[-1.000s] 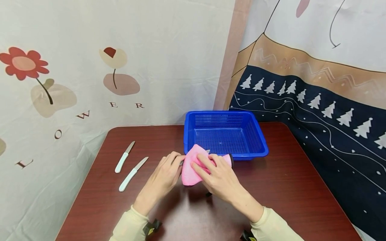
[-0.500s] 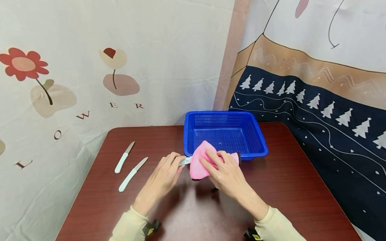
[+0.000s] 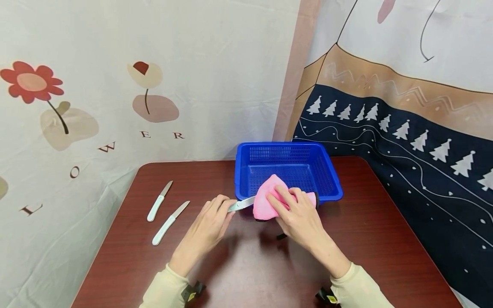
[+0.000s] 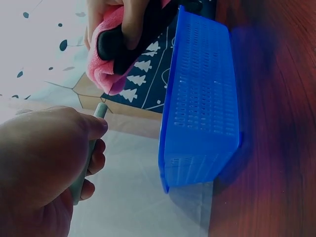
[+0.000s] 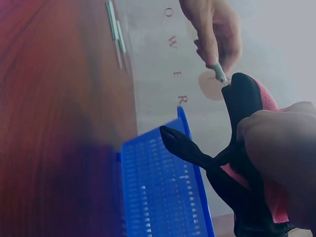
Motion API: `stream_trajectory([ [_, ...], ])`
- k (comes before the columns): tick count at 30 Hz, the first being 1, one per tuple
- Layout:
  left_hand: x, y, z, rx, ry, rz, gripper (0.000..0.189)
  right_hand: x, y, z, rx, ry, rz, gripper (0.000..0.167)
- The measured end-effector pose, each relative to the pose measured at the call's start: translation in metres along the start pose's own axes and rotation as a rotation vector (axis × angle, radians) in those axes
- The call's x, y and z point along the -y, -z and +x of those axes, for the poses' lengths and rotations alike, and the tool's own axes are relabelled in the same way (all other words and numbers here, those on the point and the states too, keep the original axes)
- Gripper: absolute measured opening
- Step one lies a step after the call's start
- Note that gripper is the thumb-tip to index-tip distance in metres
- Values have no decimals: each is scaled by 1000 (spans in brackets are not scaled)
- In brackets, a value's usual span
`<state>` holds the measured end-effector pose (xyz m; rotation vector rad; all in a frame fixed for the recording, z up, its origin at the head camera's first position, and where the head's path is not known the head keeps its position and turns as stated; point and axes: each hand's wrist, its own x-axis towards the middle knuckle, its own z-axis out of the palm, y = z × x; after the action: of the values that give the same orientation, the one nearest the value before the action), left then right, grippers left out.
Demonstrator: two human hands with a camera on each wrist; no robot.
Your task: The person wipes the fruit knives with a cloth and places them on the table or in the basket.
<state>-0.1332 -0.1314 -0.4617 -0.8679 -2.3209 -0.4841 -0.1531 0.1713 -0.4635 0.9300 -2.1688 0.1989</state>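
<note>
- Head view, far left: I saw a pale backdrop [image 3: 215,77] printed with flowers and letters, hanging behind the worktop [image 3: 377,239].
- Next, two white-handled knives lay on the wood, blades angled away from the person: the upper knife [image 3: 158,204] and, just beside it, the lower knife [image 3: 168,224].
- Then came the left of the two hands, the left hand [image 3: 209,223], its fingers curled and its thumb pinching a pale handle.
- That held knife [image 3: 242,203] was up off the wood, its blade running right to the pink cloth's edge; the tip was hidden.
- The pink cloth [image 3: 263,203], black on its underside, was held up before the blue basket [image 3: 285,152], overlapping its near rim from where I stood. A black strap [image 5: 185,148] hung from it.
- The right hand [image 3: 300,218] gripped that cloth, fingers on the pink side, thumb against the black.
- Farthest right, a navy print [image 3: 385,145] showed white trees.
</note>
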Motion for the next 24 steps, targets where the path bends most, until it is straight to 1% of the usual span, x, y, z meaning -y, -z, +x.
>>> stream_trajectory([
  [3,0,-1,-1,-8,4,-16,29,-7,2,-2,-4,-17,-2,54],
  [7,0,-1,-2,-11,18,-46,28,-19,6,-6,2,-66,-17,56],
  [10,0,0,-2,-10,27,-61,27,-27,9,-9,0,-106,-27,54],
  [14,0,0,-3,-8,33,-57,28,-31,13,-9,-22,-132,-15,49],
  [16,1,0,-3,-7,34,-52,28,-29,14,-7,-29,-130,-1,48],
  [19,1,-1,-3,-6,35,-52,28,-20,15,-4,-53,-110,31,48],
  [24,0,-2,-2,-1,37,-60,29,1,10,3,-102,-25,85,48],
])
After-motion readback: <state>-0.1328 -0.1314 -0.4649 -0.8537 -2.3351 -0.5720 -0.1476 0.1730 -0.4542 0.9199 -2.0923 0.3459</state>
